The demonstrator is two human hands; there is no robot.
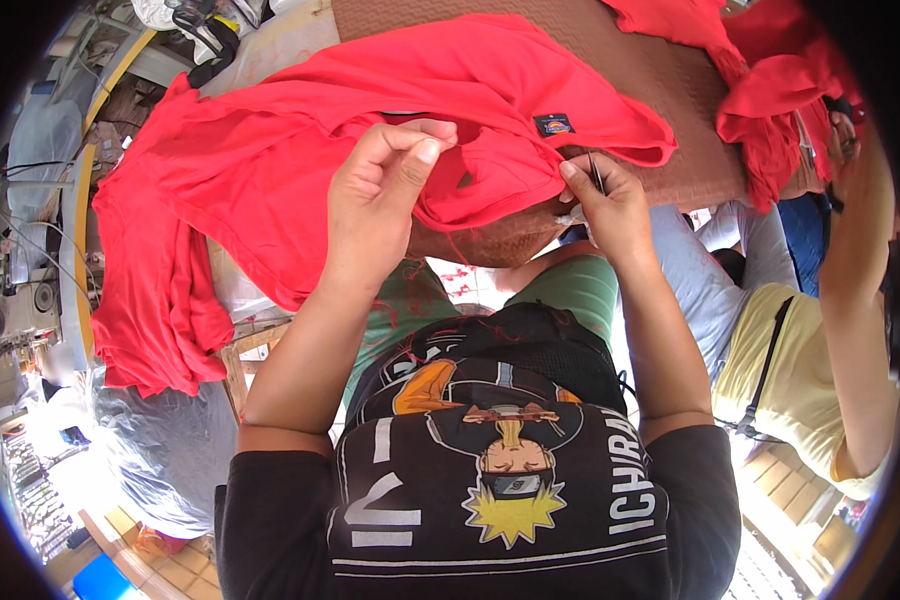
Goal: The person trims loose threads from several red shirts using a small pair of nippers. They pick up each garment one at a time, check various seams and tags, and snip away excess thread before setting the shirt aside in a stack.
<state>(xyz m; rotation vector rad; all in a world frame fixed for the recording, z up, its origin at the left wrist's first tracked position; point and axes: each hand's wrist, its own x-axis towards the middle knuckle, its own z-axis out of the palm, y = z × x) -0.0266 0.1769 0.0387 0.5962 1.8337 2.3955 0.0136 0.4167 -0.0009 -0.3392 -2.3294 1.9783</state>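
Observation:
A red long-sleeved garment (270, 150) is spread over a brown padded cover, with a small dark label (554, 125) near its neckline. My left hand (382, 190) is raised above the garment, thumb and forefinger pinched together. Whatever lies between those fingertips is too small to make out. At the garment's near right edge, my right hand (610, 205) is closed around thread snips (596, 172), whose dark pointed blades stick up past the fingers. Its thumb and forefinger meet by the red cloth's edge. The handle end is mostly hidden in the palm.
The brown quilted cover (410, 45) drapes over the work surface. More red cloth (780, 85) lies at the far right, where a co-worker's arm (860, 230) reaches in. Machine parts (40, 310) and cables stand at left, above a plastic-wrapped bundle (160, 450).

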